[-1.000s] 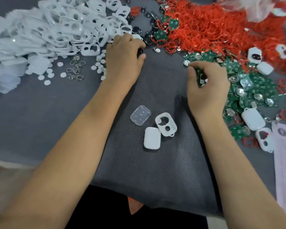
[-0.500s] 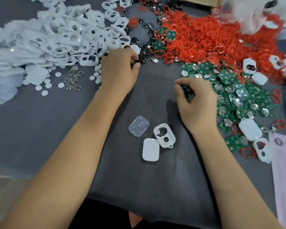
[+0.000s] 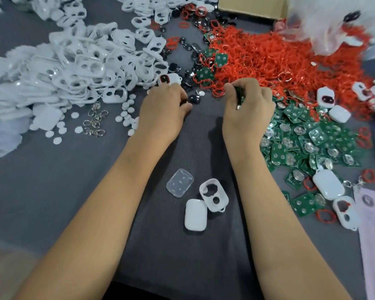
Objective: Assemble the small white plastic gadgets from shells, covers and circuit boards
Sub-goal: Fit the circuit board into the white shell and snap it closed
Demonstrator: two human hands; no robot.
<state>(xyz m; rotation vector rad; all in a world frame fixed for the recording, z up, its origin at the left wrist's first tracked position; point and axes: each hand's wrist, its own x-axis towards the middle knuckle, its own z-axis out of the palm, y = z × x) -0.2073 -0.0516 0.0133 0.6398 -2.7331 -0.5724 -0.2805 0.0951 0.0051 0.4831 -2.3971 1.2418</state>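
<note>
Green board (image 3: 239, 94) now sits pinched in your right hand (image 3: 246, 111), lifted off the board pile (image 3: 307, 137). Your left hand (image 3: 160, 111) curls over a black button (image 3: 194, 98). White shell (image 3: 194, 214) waits on the bench (image 3: 52, 180).

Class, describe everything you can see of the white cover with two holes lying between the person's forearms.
The white cover with two holes is a small rounded-rectangle frame of glossy, opaque plastic with a raised rim. It has a larger, irregular opening at its far end and a smaller round one nearer the person, and a little loop juts from its near corner. It lies flat on the dark grey mat, angled. Its left edge meets or slightly overlaps the plain white shell. A clear plastic piece lies apart to its left. Neither hand touches it.
</note>
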